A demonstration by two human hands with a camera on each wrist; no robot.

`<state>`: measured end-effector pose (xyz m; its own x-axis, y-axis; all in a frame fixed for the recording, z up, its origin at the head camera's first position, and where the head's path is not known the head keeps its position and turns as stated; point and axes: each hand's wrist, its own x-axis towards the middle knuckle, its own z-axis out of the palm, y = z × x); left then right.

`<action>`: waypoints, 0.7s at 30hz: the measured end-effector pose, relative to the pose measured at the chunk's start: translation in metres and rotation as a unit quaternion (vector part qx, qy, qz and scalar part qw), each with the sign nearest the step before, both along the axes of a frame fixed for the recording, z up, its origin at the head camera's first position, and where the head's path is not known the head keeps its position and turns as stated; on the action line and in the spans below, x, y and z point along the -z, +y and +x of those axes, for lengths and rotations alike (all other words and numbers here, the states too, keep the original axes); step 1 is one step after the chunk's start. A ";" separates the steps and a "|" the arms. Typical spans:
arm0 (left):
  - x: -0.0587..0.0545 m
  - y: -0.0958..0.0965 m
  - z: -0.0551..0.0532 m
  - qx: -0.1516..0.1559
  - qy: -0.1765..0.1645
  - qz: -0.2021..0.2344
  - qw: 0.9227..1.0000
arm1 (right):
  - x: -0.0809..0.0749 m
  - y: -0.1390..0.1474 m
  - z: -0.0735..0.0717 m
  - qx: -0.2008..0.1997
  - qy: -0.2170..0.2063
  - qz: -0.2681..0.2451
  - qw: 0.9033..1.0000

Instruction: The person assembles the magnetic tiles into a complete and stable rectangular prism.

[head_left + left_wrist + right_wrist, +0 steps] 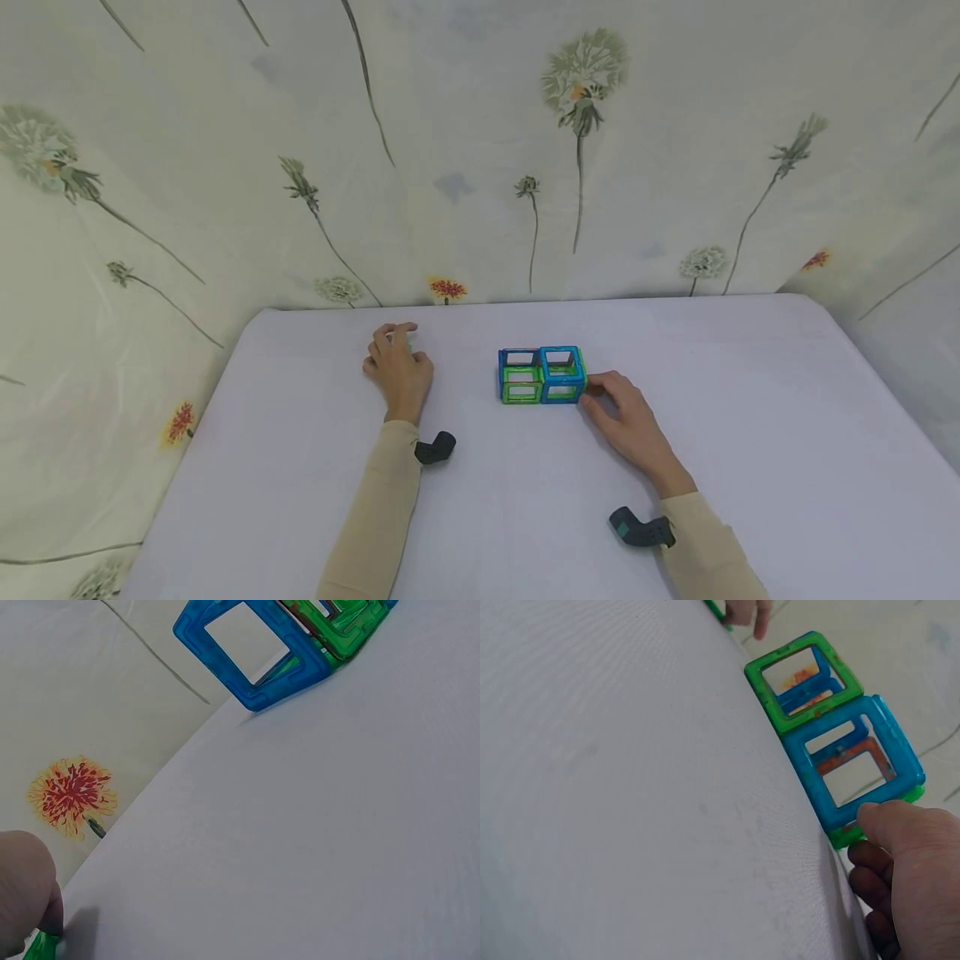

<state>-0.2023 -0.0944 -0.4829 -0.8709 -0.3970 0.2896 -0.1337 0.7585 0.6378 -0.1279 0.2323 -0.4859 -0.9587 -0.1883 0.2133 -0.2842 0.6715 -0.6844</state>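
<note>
A small open-framed block of magnetic tiles (521,392) stands on the white table, two cube-like cells side by side, with blue and green frames. The right hand (630,423) is at its right end. Its thumb (881,819) lies on the edge of the near blue tile (815,780), while the other fingers curl at the green end tile (845,838). Farther left, the left hand (399,372) holds a green magnetic tile (42,946) close over the tabletop. Most of that tile is hidden by the fingers.
The white-covered table (487,500) ends at a curtain (465,150) printed with dandelions. Black wrist devices (437,448) sit on both sleeves. A gap of tabletop separates the left hand from the tile block.
</note>
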 end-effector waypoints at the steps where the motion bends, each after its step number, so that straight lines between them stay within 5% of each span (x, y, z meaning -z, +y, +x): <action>1: 0.000 0.000 0.000 0.001 -0.001 0.000 1.000 | 0.000 0.000 0.000 0.001 0.000 0.001 1.000; 9: -0.004 0.004 -0.001 0.027 0.019 0.018 0.999 | -0.001 0.000 0.001 0.002 -0.004 0.000 1.000; 21: -0.007 0.013 -0.002 0.148 0.056 0.046 0.986 | -0.004 -0.001 0.002 0.000 -0.004 -0.001 1.000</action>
<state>-0.2039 -0.0812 -0.4761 -0.9173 -0.1602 0.3646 0.1592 0.6918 0.7044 -0.1264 0.2315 -0.4821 -0.9606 -0.1872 0.2056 -0.2779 0.6709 -0.6875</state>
